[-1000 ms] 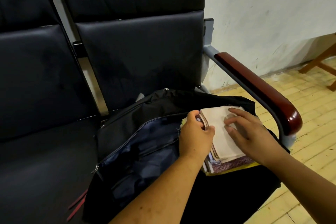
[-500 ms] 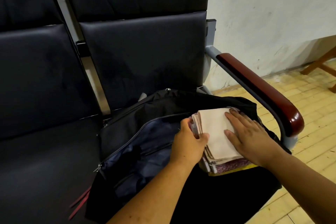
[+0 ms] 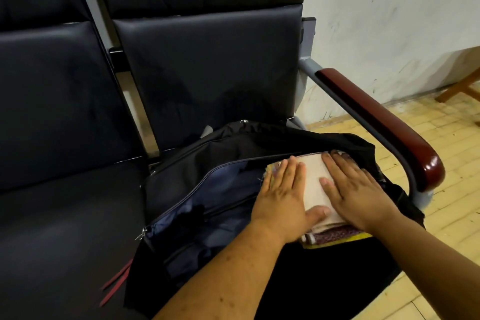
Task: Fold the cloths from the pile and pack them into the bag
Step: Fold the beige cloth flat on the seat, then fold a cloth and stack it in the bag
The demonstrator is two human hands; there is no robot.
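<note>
You had both hands flat on the stack of folded cloths, whose top piece was a plain beige square; beneath it a maroon patterned layer and a yellow edge showed at the near side. Your left hand lay released, fingers straight and together, pressing the stack's left half, with the thumb stretched along its near edge. Your right hand was likewise spread flat on the right half, grasping nothing. The stack sat at the right end of the black fabric zip bag, in its open mouth, its far edge tucked under the upper flap and the navy lining just to its left. The bag lay on the black padded seat of a bench, beside the reddish-brown wooden armrest. Two thin red straps stuck out at the bag's near left corner
</note>
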